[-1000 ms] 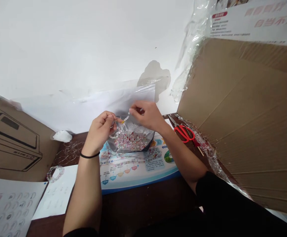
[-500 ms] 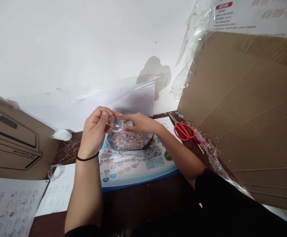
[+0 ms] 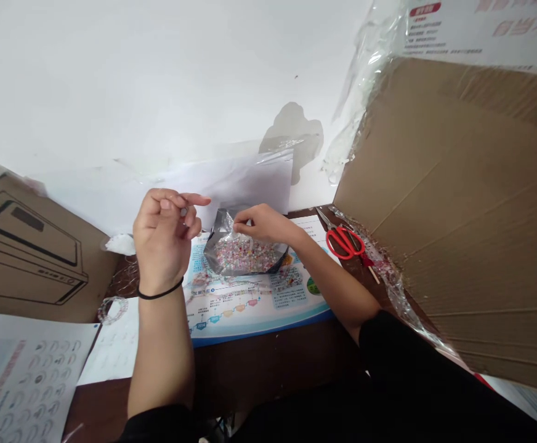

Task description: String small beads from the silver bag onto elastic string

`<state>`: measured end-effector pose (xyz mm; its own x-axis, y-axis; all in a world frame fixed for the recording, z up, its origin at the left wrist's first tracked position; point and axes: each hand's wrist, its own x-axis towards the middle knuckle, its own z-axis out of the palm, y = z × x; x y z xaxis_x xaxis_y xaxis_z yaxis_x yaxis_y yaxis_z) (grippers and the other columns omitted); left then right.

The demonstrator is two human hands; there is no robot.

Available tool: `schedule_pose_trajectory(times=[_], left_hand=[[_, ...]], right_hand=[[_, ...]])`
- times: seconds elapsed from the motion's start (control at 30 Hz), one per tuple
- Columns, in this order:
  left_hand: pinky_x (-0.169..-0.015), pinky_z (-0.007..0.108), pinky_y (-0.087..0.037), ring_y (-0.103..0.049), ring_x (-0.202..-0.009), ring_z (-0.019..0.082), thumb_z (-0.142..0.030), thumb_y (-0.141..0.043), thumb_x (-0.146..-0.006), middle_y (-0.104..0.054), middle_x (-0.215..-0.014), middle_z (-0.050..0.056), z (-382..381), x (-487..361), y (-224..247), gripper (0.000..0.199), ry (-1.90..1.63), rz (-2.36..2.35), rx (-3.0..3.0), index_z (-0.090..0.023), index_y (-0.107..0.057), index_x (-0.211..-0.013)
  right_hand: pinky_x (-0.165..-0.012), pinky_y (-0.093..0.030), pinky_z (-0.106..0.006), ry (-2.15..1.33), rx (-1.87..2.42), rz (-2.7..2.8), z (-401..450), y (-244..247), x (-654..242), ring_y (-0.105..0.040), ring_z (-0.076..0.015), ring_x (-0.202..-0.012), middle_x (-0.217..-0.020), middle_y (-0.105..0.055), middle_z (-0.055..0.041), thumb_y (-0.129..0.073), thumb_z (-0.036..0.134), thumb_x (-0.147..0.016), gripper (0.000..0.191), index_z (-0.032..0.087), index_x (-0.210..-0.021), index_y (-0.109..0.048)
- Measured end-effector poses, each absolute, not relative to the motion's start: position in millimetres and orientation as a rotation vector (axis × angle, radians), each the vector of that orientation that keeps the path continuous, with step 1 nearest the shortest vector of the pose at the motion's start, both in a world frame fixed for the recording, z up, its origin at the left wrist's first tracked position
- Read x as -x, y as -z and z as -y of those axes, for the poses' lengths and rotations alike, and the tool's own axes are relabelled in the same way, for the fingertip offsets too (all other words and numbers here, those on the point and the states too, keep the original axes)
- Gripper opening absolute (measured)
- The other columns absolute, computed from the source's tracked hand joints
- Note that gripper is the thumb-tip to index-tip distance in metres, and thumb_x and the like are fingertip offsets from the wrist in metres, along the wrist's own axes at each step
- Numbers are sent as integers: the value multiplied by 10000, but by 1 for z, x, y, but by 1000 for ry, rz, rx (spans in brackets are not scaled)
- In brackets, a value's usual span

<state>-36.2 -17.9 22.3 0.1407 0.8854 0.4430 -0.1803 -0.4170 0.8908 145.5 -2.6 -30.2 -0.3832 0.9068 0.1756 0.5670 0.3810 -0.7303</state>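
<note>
Far left, a cardboard box with a line drawing on its side; below it, a printed sheet with rows of small ring pictures. Next, a small loop of beads lying partly on white paper, a white wad behind. Left hand, black band at the wrist, raised in front of and left of the bag: narrow, thumb against curled fingers, index finger pointing right. A tiny pale bit shows among the fingers; cannot tell what it is. Centre, an open grey bag of mixed, mostly pink and pale beads, set on a blue-edged poster on the dark desk. More beads strewn on the poster nearby. Right hand over the bag, narrow, thumb and fingertips together; cannot tell whether anything is pinched. Farther right, red-handled scissors, then crumpled clear plastic along a large cardboard panel.
</note>
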Motion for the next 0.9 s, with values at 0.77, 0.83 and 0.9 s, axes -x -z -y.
schedule_pose_trajectory(times=[0.77,0.83,0.9], left_hand=[[-460,242,-245,-329,-474,85,-283,-617,-788,-391,-485,-37,0,21,9,265,-967,-1154,-2054,-160,-546,-564],[-482,228,-314,-415,-500,90,-306,-607,-807,-508,-541,-24,0,21,9,193,-1077,-1168,-2003,-159,-636,-684],[-505,218,-362,-476,-528,94,-314,-619,-804,-578,-591,-10,1,21,8,170,-1205,-1181,-1938,-160,-690,-793]], right_hand=[[-859,-444,-275,-577,715,1832,27,2,-144,-598,-114,-931,-940,-647,-29,-483,336,-924,234,182,-885,-655],[-791,-441,-267,-527,874,1753,25,5,-144,-583,-106,-814,-834,-626,-9,-475,368,-924,234,174,-937,-606],[-706,-425,-269,-495,1046,1674,20,9,-144,-536,-107,-695,-739,-585,9,-452,418,-928,285,163,-1012,-546]])
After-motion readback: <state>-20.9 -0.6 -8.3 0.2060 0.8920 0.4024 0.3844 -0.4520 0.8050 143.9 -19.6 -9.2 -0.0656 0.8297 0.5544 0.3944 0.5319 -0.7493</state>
